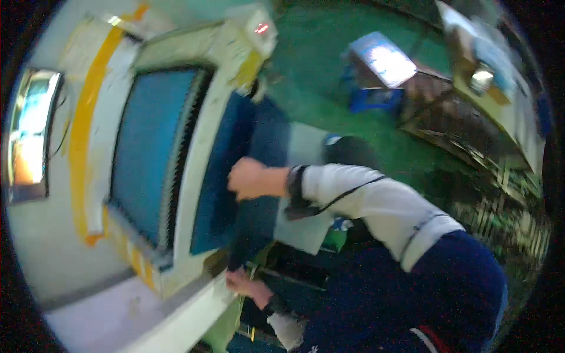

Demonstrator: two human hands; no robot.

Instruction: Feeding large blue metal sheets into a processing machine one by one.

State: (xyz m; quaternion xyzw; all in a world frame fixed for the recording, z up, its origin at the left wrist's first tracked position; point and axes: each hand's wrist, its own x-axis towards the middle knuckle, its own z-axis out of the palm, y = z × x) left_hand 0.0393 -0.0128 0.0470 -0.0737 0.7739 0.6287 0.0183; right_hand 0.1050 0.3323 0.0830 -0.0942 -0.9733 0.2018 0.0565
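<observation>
A dark blue sheet point(260, 222) hangs between my hands beside the pale machine. My right hand point(250, 178), the upper one in view, is closed in a fist at the sheet; its fingertips are turned away from sight. Lower down, my left hand point(246, 283) has its fingers pinched together at the sheet's lower end, close to a white ledge point(185, 312). A blue panel point(215, 182) lies along the machine's side, left of my right hand. Motion blur hides the fine detail of both grips.
The pale machine point(203, 147) has a blue recessed bed point(150, 147) with a dark toothed edge. A lit screen point(32, 135) stands far left. Upper right are a white-topped box point(384, 59) on a blue stool point(376, 100) and a cluttered bench point(500, 100). The floor point(312, 65) is green.
</observation>
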